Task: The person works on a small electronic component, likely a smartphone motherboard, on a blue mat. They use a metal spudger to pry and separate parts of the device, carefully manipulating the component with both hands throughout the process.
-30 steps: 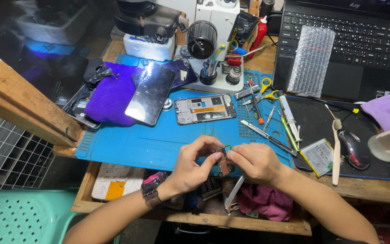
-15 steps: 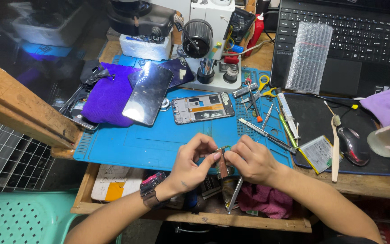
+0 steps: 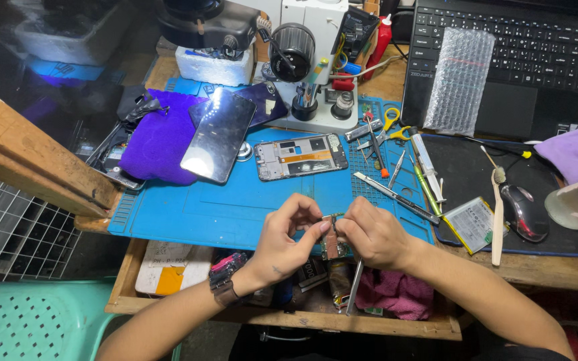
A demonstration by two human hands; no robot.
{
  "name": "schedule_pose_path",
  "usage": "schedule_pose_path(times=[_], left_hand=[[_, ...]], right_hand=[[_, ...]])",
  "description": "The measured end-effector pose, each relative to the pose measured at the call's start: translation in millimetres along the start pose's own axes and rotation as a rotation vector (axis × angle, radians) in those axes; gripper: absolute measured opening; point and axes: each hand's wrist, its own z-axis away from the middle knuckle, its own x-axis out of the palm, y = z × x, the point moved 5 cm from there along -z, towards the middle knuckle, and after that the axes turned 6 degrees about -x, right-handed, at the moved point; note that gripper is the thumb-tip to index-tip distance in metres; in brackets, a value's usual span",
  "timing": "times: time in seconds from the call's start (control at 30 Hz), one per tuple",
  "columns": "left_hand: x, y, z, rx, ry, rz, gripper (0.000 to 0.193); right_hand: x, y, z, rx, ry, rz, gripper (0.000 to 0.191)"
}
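While your left hand and right hand pinch small board, fingertips steady it above blue mat.

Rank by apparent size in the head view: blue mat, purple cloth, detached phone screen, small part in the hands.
1. blue mat
2. purple cloth
3. detached phone screen
4. small part, pinched between left hand and right hand

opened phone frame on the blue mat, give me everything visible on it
The opened phone frame lies flat on the blue mat, long side roughly left to right, slightly tilted. It is a dark rectangular shell with its screen off, exposing grey inner panels and an orange strip across the middle. A dark detached screen lies just to its left, and a small round metal part sits between them. Neither hand touches it; both work nearer the mat's front edge.
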Motion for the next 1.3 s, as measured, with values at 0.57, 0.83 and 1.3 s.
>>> schedule_pose_path(times=[0.57,0.83,1.3], left_hand=[[1.3,-7.2,-5.0,-0.077,0.028,0.109,0.019],[2.1,-8.6,-6.1,-0.106,0.029,0.128,0.022],[-3.5,-7.9,-8.0,-0.115,0.036,0.086,0.023]], right_hand=[[1.3,2.5,10.0,-0.016,0.071,-0.005,0.019],[0.6,6.0,16.3,-0.065,0.139,-0.042,0.021],[-2.2,12.8,29.8,-0.068,0.323,-0.08,0.008]])
